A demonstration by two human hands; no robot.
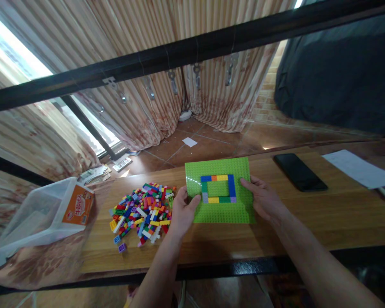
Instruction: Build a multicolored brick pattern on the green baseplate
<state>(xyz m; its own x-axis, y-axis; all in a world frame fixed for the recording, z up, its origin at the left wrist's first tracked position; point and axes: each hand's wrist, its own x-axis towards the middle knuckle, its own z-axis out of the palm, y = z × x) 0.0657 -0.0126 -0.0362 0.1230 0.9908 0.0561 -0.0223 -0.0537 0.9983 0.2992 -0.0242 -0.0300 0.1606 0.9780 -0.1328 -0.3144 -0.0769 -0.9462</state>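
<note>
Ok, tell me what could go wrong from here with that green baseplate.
The left hand holds the green baseplate right beside the brick pile, so a leftward swing might scatter loose bricks. The left hand and right hand grip only its side edges; if it flexes, the brick rectangle could loosen.

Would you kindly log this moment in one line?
left hand: holds green baseplate at left edge; right hand: holds right edge; on baseplate: rectangular brick outline; at left: loose brick pile

Patterned curtains [131, 25] hang above a brown tiled floor [211, 147]
</note>
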